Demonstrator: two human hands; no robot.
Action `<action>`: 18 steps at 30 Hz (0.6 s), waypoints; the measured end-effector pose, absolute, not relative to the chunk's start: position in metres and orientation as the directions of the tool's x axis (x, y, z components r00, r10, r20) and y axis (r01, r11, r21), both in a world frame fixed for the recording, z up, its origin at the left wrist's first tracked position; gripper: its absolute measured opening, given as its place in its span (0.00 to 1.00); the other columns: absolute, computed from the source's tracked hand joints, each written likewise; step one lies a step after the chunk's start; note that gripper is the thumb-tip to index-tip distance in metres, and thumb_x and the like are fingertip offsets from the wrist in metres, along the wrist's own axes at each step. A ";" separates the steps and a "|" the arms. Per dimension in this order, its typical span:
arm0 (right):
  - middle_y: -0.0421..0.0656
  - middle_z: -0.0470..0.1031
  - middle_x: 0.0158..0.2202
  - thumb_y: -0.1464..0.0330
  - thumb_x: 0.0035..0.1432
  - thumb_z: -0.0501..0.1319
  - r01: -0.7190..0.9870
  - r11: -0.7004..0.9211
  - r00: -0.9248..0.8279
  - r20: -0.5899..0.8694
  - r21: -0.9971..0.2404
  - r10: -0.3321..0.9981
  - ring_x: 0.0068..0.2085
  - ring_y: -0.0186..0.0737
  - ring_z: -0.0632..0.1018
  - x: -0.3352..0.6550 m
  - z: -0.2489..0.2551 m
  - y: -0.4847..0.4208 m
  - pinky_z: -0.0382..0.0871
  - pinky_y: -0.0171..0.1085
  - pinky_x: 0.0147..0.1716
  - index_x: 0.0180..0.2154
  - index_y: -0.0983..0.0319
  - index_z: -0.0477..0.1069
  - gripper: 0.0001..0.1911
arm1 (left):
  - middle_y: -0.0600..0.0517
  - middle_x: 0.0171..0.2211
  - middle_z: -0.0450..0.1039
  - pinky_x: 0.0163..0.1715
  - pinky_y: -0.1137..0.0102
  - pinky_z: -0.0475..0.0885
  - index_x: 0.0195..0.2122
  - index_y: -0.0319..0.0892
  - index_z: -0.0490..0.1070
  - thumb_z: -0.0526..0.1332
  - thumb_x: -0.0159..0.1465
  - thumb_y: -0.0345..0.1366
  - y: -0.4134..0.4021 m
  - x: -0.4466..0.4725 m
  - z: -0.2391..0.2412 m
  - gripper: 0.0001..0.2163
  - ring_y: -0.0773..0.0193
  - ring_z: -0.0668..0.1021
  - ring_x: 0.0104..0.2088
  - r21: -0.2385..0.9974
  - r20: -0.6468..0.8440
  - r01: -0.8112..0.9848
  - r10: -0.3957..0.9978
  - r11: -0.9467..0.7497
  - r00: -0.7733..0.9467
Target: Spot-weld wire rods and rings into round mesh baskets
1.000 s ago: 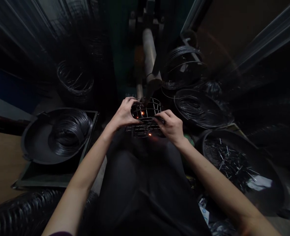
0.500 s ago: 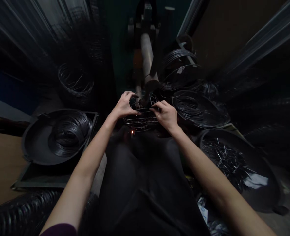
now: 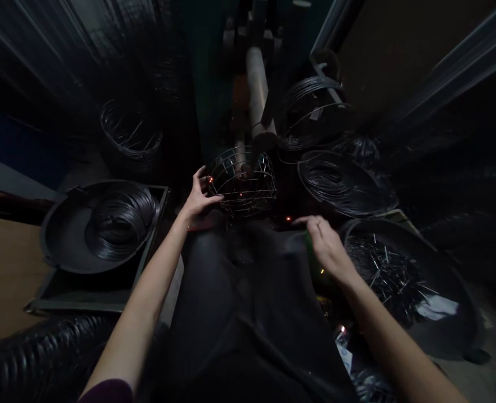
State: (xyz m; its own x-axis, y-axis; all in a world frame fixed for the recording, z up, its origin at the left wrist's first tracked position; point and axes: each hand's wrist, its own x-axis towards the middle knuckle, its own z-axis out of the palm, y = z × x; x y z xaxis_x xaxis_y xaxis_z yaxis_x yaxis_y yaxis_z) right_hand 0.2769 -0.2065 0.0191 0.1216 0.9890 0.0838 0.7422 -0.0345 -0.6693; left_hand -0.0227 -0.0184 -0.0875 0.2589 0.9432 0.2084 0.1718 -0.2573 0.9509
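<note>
A round wire basket (image 3: 243, 193) hangs around the lower end of a machine's arm (image 3: 258, 84), with sparks beside it. My left hand (image 3: 197, 196) is at the basket's left edge, fingers and thumb spread around it. The thumb lies by the front wires; whether it presses on them I cannot tell. My right hand (image 3: 326, 243) is away from the basket, to its lower right, slightly blurred. Its index finger stretches left and no object shows in it. Close by on the right, a dark pan (image 3: 449, 291) holds many short metal rods (image 3: 388, 274).
A pan (image 3: 65, 229) with coiled wire rings (image 3: 122, 221) stands at left on a metal-framed stand (image 3: 84, 299). More wire rings (image 3: 326, 179) lie in another pan at right. Stacked wire hoops (image 3: 55, 347) sit at the lower left. A dark apron (image 3: 248, 313) covers my lap.
My right hand has let go of the basket and moved right and down towards the rod pan. My left hand has shifted left to the basket's edge, fingers spread wider.
</note>
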 end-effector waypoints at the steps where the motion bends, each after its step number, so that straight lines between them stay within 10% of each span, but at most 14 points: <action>1: 0.46 0.76 0.40 0.53 0.67 0.45 0.733 -0.062 0.088 0.005 -0.677 0.996 0.44 0.45 0.77 0.281 0.007 -0.225 0.71 0.45 0.47 0.40 0.57 0.74 0.24 | 0.36 0.60 0.58 0.53 0.47 0.71 0.65 0.51 0.41 0.73 0.42 0.61 -0.022 -0.023 -0.093 0.56 0.43 0.68 0.61 0.959 0.199 0.158 0.955 -0.236 0.221; 8: 0.46 0.79 0.35 0.51 0.58 0.57 0.547 -0.233 0.063 -0.238 -0.804 0.969 0.33 0.44 0.80 0.295 -0.068 -0.281 0.78 0.43 0.35 0.40 0.59 0.76 0.21 | 0.40 0.59 0.60 0.56 0.52 0.70 0.62 0.49 0.47 0.74 0.42 0.58 -0.058 -0.034 -0.071 0.52 0.48 0.69 0.59 0.846 0.426 0.271 0.888 -0.459 0.174; 12: 0.39 0.74 0.27 0.53 0.54 0.64 0.419 -0.246 0.105 -0.222 -0.874 0.969 0.23 0.35 0.73 0.269 -0.015 -0.254 0.71 0.36 0.24 0.54 0.58 0.71 0.29 | 0.43 0.58 0.61 0.59 0.55 0.68 0.60 0.48 0.51 0.74 0.46 0.54 -0.083 -0.039 -0.049 0.46 0.52 0.71 0.58 0.758 0.517 0.321 0.823 -0.568 0.236; 18: 0.40 0.74 0.24 0.54 0.52 0.67 0.507 -0.124 -0.284 -0.301 -0.853 0.910 0.24 0.32 0.70 0.219 0.063 -0.166 0.64 0.33 0.25 0.36 0.64 0.79 0.19 | 0.44 0.57 0.64 0.59 0.52 0.66 0.54 0.46 0.63 0.75 0.46 0.43 -0.095 -0.021 -0.018 0.36 0.47 0.68 0.59 0.557 0.482 0.486 0.739 -0.673 0.470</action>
